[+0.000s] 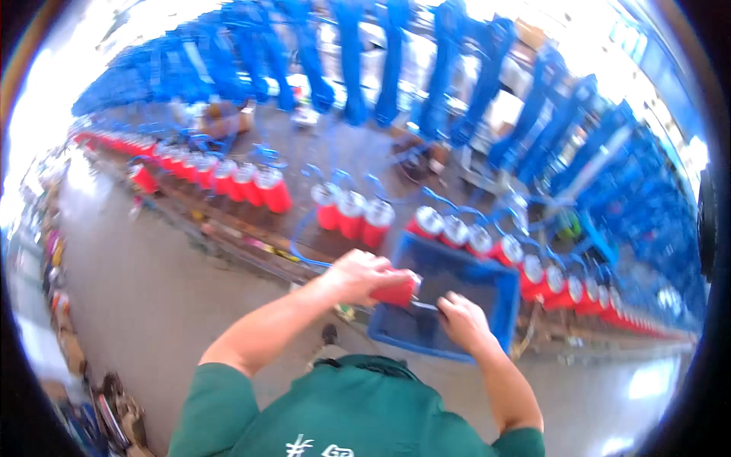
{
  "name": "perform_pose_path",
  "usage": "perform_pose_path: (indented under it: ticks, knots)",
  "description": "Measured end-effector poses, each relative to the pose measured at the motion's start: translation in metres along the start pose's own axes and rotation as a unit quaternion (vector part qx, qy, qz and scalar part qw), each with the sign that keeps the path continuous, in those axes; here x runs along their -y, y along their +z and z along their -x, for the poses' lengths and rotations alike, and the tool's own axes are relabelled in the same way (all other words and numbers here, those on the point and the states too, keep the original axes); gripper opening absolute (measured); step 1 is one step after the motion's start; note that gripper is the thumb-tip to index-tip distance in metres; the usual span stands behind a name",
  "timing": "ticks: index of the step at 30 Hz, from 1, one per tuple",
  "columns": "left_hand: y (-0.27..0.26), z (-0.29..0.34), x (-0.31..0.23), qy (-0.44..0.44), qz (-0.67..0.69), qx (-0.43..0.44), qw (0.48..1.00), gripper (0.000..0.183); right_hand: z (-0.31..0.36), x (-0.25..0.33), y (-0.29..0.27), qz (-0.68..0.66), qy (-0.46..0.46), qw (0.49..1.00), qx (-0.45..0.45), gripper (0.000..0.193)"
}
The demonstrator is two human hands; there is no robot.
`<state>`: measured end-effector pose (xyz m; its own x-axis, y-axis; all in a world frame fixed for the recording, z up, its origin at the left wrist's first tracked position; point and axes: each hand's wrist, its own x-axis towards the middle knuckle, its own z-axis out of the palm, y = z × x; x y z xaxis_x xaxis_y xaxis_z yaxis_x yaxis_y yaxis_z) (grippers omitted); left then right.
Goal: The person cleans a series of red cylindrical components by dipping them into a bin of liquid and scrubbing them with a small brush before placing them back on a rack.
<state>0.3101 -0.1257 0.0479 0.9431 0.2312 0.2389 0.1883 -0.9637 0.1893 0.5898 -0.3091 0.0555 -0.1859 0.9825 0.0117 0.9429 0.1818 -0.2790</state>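
Note:
My left hand is closed around a red cylinder, tipped on its side with its pale end facing right. A blue cable runs close by that hand. To the right, my right hand grips a tool with a thin, pale shaft that reaches toward the cylinder's pale end. Blur hides the tool's exact kind and whether its tip touches. Both hands are over a blue plastic bin with a dark inside.
Long rows of similar red cylinders with pale tops stand along the bench, on both sides of the bin. Bundles of blue cable hang behind them. Grey floor lies at the left, with assorted items along its far edge.

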Motion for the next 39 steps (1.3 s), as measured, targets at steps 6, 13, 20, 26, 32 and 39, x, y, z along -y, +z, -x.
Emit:
perform_pose_path:
  ticks: [6,13,20,26,32,39]
  knots:
    - [-0.008,-0.007,-0.014,-0.021,-0.058,0.039,0.997,0.108,-0.019,0.001,-0.014,-0.142,0.057,0.973,0.173,0.029]
    - [-0.007,-0.006,-0.014,-0.014,-0.067,0.048,0.996,0.111,-0.031,-0.004,-0.009,-0.147,0.035,0.974,0.17,0.03]
    - [-0.008,-0.005,-0.012,-0.02,-0.056,0.04,0.997,0.104,-0.044,-0.001,-0.013,-0.195,0.101,0.944,0.247,0.032]
    - [-0.011,-0.007,-0.014,-0.021,-0.057,0.054,0.997,0.104,-0.046,0.008,-0.017,-0.139,0.06,0.958,0.242,0.033]
    - [-0.013,-0.008,-0.015,-0.017,-0.061,0.056,0.996,0.104,-0.05,0.004,-0.017,-0.184,0.095,0.941,0.269,0.029]
    - [-0.012,-0.008,-0.015,-0.018,-0.06,0.059,0.996,0.103,-0.048,0.011,-0.026,-0.076,0.069,0.963,0.248,0.032]
